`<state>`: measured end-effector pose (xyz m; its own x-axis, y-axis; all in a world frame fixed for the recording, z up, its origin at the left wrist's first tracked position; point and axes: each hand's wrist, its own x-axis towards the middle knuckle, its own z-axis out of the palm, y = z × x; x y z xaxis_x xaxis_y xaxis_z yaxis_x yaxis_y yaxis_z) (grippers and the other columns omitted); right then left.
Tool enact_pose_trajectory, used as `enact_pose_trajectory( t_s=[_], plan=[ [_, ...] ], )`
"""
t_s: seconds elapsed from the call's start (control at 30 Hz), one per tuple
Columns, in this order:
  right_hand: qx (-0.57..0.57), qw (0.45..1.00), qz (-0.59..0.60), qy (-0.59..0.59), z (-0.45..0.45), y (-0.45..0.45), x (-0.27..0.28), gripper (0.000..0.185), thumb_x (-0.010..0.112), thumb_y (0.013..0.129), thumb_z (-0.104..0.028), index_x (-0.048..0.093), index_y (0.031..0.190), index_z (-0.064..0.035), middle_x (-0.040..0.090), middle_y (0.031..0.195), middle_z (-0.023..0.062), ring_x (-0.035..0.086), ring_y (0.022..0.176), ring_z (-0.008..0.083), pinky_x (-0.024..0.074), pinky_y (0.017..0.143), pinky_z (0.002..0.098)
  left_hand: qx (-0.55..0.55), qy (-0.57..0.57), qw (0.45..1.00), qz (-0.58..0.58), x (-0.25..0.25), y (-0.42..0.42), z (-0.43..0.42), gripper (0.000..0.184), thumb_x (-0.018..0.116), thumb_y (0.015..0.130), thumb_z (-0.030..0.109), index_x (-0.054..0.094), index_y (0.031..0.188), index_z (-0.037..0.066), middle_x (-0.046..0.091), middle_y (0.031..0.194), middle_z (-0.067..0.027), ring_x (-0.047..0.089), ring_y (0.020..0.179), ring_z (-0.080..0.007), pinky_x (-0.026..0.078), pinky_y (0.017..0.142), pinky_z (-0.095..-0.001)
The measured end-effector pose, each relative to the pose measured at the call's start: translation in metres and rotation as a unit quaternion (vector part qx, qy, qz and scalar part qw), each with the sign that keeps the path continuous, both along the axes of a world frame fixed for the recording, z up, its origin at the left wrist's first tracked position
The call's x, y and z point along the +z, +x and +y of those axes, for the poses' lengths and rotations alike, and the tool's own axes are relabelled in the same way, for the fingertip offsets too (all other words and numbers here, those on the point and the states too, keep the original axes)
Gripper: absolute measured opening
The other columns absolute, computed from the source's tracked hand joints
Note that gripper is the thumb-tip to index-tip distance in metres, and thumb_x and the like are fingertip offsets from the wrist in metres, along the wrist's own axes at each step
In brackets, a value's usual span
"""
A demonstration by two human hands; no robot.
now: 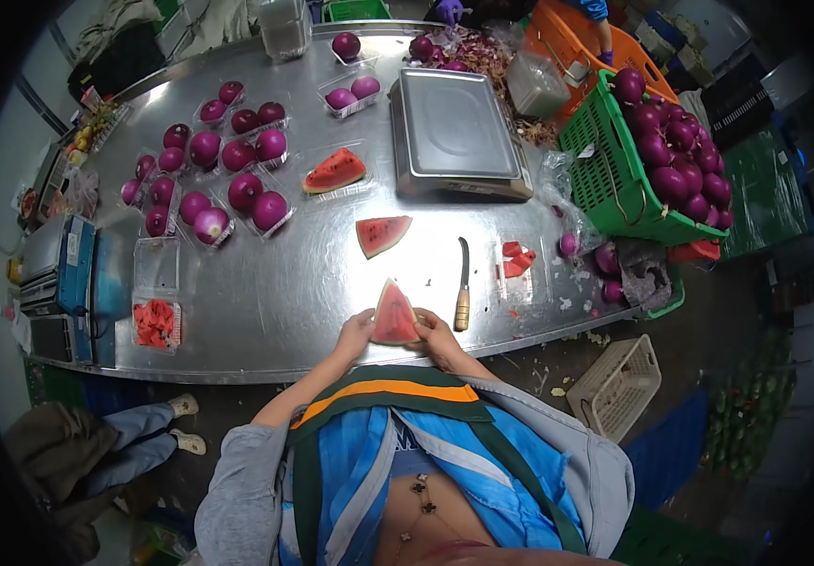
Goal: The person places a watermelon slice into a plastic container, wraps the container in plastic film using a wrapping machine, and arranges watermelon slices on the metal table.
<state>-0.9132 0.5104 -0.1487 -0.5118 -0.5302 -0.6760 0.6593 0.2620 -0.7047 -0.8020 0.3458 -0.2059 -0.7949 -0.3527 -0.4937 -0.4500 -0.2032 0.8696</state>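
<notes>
A triangular watermelon slice [394, 316] is held upright, tip away from me, near the front edge of the steel table. My left hand [358, 332] grips its left lower corner and my right hand [435, 337] its right one. Beyond it lies another watermelon wedge [382, 236], and farther back a larger piece [334, 171] rests in a clear tray. To the right of my hands is a curved knife [464, 283] with a wooden handle. Cut watermelon pieces sit in a clear container [517, 260] on the right and in another plastic box [156, 324] on the left.
Packed red onions [204, 149] cover the table's left side. A weighing scale [457, 127] stands at the back centre, beside a green crate [596, 160] heaped with red onions. On the floor are a beige basket [616, 389] and, at left, another person's legs [138, 443].
</notes>
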Motion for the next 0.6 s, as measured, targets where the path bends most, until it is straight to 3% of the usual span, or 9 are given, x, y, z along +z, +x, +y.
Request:
enact_pose_trajectory(
  t_s=[0.03,0.1,0.23,0.3,0.33,0.4,0.43,0.5,0.6],
  plan=[
    [-0.010,0.999,-0.026,-0.046,0.000,-0.001,0.009,0.039,0.047,0.087,-0.009,0.039,0.125,-0.0029,0.055,0.102,0.0108,0.059,0.085,0.0190,0.0532,0.067,0.0285,0.000,0.000,1.000,0.000,0.014,-0.001,0.001,0.038,0.049,0.081,0.006,0.049,0.117,-0.006,0.061,0.094,-0.0140,0.057,0.089,-0.0166,0.043,0.080,-0.0248],
    [-0.020,0.994,-0.053,-0.092,0.001,-0.008,0.017,0.040,0.046,0.088,-0.011,0.036,0.127,-0.0038,0.055,0.104,0.0109,0.059,0.085,0.0198,0.0534,0.067,0.0271,0.059,0.146,0.984,0.084,0.044,-0.002,0.004,0.041,0.052,0.084,0.005,0.043,0.122,-0.004,0.055,0.086,-0.0025,0.053,0.081,-0.0091,0.044,0.075,-0.0217],
    [0.017,0.976,-0.116,-0.181,0.004,-0.028,0.040,0.040,0.050,0.087,-0.016,0.041,0.125,-0.0055,0.054,0.112,0.0108,0.058,0.094,0.0213,0.0538,0.073,0.0343,0.023,0.206,0.970,0.131,0.072,0.004,-0.011,0.044,0.058,0.081,0.008,0.045,0.122,0.000,0.058,0.094,-0.0061,0.056,0.088,-0.0166,0.045,0.079,-0.0270],
    [0.048,0.957,-0.129,-0.254,0.000,-0.034,0.071,0.041,0.052,0.086,-0.016,0.042,0.124,-0.0035,0.053,0.114,0.0112,0.057,0.098,0.0215,0.0518,0.078,0.0367,-0.008,0.295,0.940,0.173,0.088,0.003,-0.019,0.055,0.062,0.079,0.011,0.037,0.127,0.002,0.053,0.109,-0.0088,0.054,0.098,-0.0195,0.046,0.083,-0.0318],
    [0.061,0.953,-0.136,-0.266,-0.002,-0.037,0.076,0.045,0.054,0.084,-0.017,0.041,0.124,-0.0010,0.052,0.117,0.0116,0.055,0.102,0.0221,0.0487,0.084,0.0383,-0.007,0.296,0.940,0.172,0.098,0.001,-0.023,0.055,0.062,0.079,0.011,0.037,0.127,0.002,0.053,0.109,-0.0088,0.054,0.098,-0.0195,0.046,0.083,-0.0318],
    [0.094,0.946,-0.132,-0.281,-0.006,-0.045,0.081,0.048,0.055,0.084,-0.019,0.039,0.125,0.0006,0.050,0.119,0.0128,0.053,0.105,0.0233,0.0456,0.087,0.0386,-0.006,0.389,0.902,0.186,0.117,-0.005,-0.029,0.067,0.065,0.078,0.016,0.028,0.132,0.004,0.043,0.124,-0.0103,0.048,0.110,-0.0230,0.045,0.088,-0.0371],
    [0.127,0.938,-0.127,-0.296,-0.009,-0.049,0.082,0.051,0.055,0.084,-0.020,0.037,0.126,0.0022,0.048,0.121,0.0141,0.051,0.108,0.0244,0.0425,0.091,0.0390,-0.005,0.389,0.902,0.187,0.118,-0.007,-0.032,0.067,0.065,0.078,0.016,0.028,0.132,0.004,0.043,0.124,-0.0103,0.048,0.110,-0.0230,0.045,0.088,-0.0371],
    [0.143,0.935,-0.126,-0.299,-0.015,-0.052,0.084,0.052,0.056,0.083,-0.020,0.038,0.125,0.0044,0.048,0.121,0.0139,0.050,0.109,0.0237,0.0404,0.093,0.0364,-0.045,0.455,0.861,0.221,0.119,-0.009,-0.037,0.075,0.068,0.074,0.022,0.023,0.135,0.014,0.036,0.131,-0.0082,0.042,0.118,-0.0236,0.044,0.090,-0.0392],
    [0.170,0.933,-0.123,-0.291,-0.022,-0.052,0.081,0.051,0.054,0.085,-0.022,0.038,0.125,0.0048,0.048,0.121,0.0136,0.051,0.108,0.0226,0.0433,0.090,0.0344,-0.043,0.427,0.880,0.203,0.126,-0.010,-0.039,0.073,0.067,0.075,0.018,0.025,0.134,0.013,0.038,0.130,-0.0087,0.043,0.117,-0.0245,0.042,0.093,-0.0402]
  ],
)
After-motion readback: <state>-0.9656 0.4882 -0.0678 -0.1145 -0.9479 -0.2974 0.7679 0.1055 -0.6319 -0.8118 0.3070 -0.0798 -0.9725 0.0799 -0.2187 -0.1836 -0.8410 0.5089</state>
